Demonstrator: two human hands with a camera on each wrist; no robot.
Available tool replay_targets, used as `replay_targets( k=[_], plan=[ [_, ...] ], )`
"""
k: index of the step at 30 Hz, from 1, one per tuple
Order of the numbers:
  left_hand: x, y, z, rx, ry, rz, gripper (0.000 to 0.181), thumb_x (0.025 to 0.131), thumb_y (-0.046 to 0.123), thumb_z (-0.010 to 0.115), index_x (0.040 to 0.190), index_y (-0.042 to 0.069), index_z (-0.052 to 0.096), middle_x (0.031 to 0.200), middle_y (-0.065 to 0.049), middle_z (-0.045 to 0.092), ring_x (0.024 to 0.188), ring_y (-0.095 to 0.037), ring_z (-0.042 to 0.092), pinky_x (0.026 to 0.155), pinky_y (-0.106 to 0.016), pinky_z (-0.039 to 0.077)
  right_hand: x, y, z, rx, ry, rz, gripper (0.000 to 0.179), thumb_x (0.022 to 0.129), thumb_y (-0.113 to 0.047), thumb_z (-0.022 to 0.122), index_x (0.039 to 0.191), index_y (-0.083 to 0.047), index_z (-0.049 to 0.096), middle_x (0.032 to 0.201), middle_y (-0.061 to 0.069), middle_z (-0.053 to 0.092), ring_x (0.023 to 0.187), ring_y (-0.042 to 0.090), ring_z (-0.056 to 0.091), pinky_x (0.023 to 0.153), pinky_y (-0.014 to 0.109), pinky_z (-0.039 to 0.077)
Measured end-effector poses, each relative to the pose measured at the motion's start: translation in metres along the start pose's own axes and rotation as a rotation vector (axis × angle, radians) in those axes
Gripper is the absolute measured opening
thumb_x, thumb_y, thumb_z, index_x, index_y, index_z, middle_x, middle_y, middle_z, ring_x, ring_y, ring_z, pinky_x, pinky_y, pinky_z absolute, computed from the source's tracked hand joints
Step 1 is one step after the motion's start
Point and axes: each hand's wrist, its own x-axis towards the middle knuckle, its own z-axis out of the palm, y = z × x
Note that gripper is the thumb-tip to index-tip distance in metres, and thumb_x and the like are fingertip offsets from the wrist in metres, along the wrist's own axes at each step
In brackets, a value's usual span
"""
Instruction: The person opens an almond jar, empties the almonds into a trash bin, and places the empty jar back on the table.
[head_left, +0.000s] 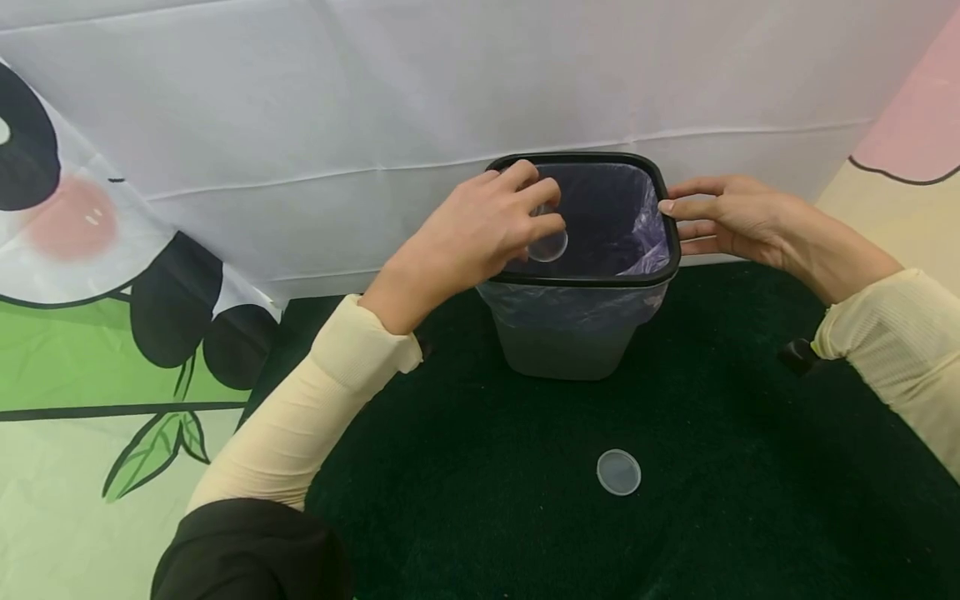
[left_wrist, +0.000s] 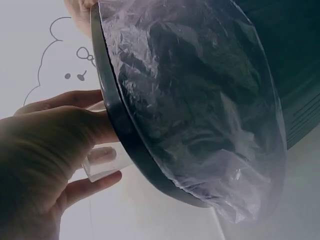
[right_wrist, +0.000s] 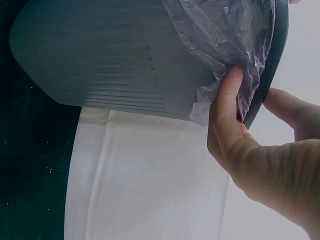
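A grey trash bin (head_left: pixel 562 346) with a black rim stands on the dark green cloth, lined with a translucent purplish bag (head_left: pixel 654 237) folded over its edge. My left hand (head_left: pixel 483 221) holds a small clear plastic cup (head_left: pixel 551 246) at the bin's left rim, over the opening. The left wrist view shows fingers round the cup (left_wrist: pixel 107 162), part of it behind the rim. On the bin's right side, my right hand (head_left: pixel 742 218) pinches the rim, with the thumb on top and fingers (right_wrist: pixel 229 95) against the liner outside. A round clear lid (head_left: pixel 618 472) lies flat in front.
Dark green cloth (head_left: pixel 465 483) covers the surface under the bin. Close behind the bin hangs a white sheet (head_left: pixel 315 150). Printed cartoon fabric (head_left: pixel 67 350) extends at the left, and a black rounded object (head_left: pixel 251 550) shows at lower left.
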Motion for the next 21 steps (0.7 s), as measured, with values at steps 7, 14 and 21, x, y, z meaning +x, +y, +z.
replay_targets(
  k=[7,14,21],
  plan=[
    [-0.0001,-0.0041,-0.0017,0.006,0.056,-0.043,0.033,0.088,0.014,0.074,0.119,0.018,0.063,0.130,-0.008,0.055,0.116,-0.028,0.048,0.090,-0.039,0.053,0.0007,-0.0008,-0.0003,-0.006,0.004,-0.002,0.080,0.093,-0.029,0.066,0.155,-0.011,0.018,0.118,-0.005,0.057,0.097,0.010,0.070,0.082,0.030,0.059],
    [-0.0002,-0.0055,-0.0016,-0.110,0.069,0.027,0.041,0.086,0.008,0.074,0.125,0.019,0.064,0.132,-0.006,0.056,0.125,-0.026,0.048,0.095,-0.037,0.053,0.0006,-0.0002,-0.0014,0.006,0.008,-0.006,0.081,0.093,-0.029,0.066,0.155,-0.011,0.017,0.116,-0.006,0.059,0.096,0.010,0.070,0.081,0.030,0.059],
    [-0.0071,-0.0077,0.0002,-0.114,0.139,-0.053,0.057,0.090,0.020,0.071,0.142,0.014,0.049,0.138,-0.012,0.046,0.131,-0.029,0.041,0.098,-0.035,0.052,0.0019,0.0045,0.0015,-0.048,0.032,-0.041,0.086,0.090,-0.040,0.067,0.156,-0.011,0.019,0.124,-0.004,0.051,0.098,0.008,0.068,0.083,0.028,0.059]
  ],
)
